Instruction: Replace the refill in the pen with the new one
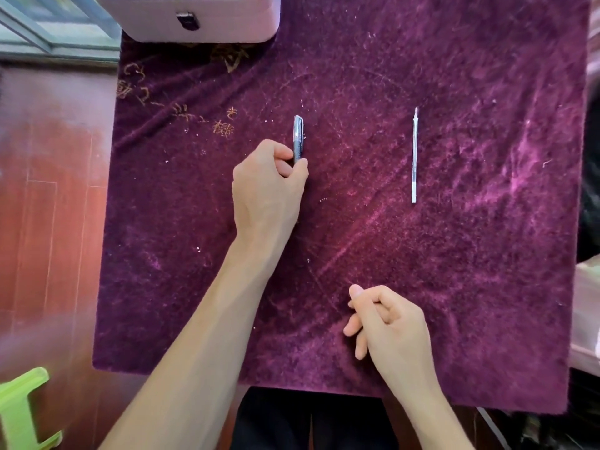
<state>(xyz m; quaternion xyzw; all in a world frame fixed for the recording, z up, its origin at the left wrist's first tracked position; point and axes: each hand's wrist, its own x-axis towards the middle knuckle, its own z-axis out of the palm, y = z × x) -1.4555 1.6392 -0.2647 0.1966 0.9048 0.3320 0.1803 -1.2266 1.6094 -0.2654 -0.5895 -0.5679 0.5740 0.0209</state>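
- Gripping the pen (298, 134) with my left hand (268, 186), I have my thumb and fingers (300, 167) closed around its lower part, while the capped upper end shows above my hand.
- I cannot tell if the pen is lifted already or touches the purple cloth (470, 287) that covers the worktop; it points away from me, nearly straight.
- My right hand (389, 323) rests near the front edge of the cloth, the fingers loosely curled together, and it holds nothing.
- The new refill (414, 157) lies alone on the cloth, well apart from the pen to the right, also pointing away from me, and no hand touches it.
- I judge the task is only at its beginning: the pen looks in one piece, with the cap on, and no old refill is seen outside.
- What is left, as I think: to open the pen, to pull out the old refill, to put the new one in, and to close the pen again.
- A pale box (194, 17) stands at the far edge of the worktop and has no part in this step.
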